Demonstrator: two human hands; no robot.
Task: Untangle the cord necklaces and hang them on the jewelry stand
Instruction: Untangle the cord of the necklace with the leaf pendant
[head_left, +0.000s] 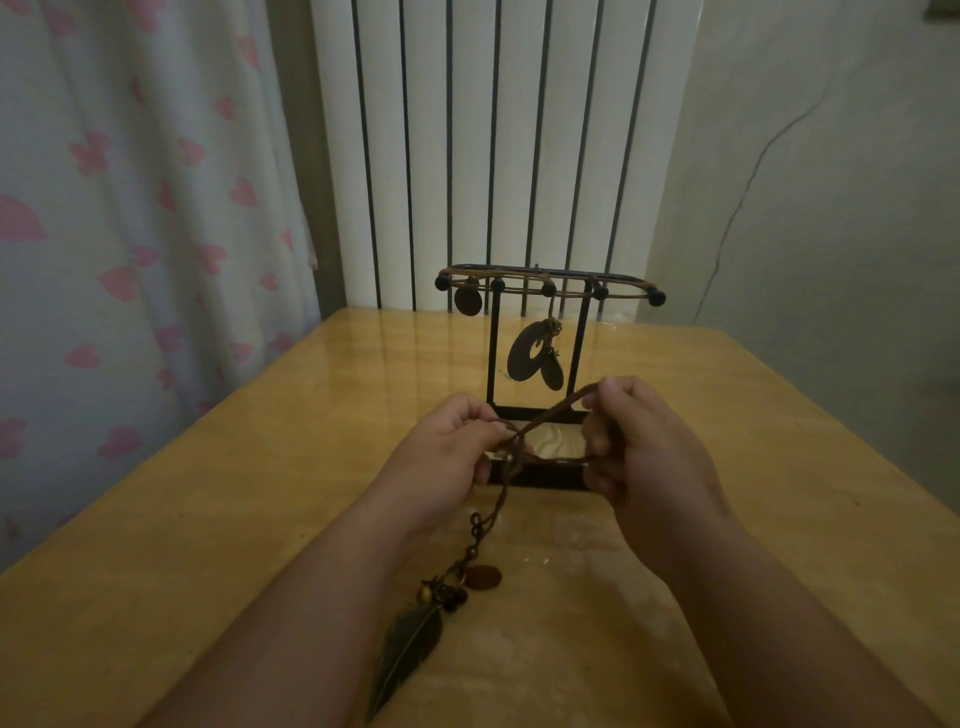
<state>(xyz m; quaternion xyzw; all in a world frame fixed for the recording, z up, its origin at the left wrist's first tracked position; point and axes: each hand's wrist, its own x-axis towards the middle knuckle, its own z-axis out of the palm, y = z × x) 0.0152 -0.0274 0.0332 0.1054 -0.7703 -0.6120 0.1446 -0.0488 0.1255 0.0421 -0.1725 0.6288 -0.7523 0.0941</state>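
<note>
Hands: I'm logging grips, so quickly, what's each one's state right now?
Left hand: closed, pinching the cord necklace.
Right hand: closed, gripping the same cord necklace.

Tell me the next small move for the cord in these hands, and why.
Probably draw the hands apart to open the loop. The left hand and right hand both pinch the cord, its strands cross between them, and the feather pendant rests on the table. That crossing should go before it reaches the jewelry stand.
</note>
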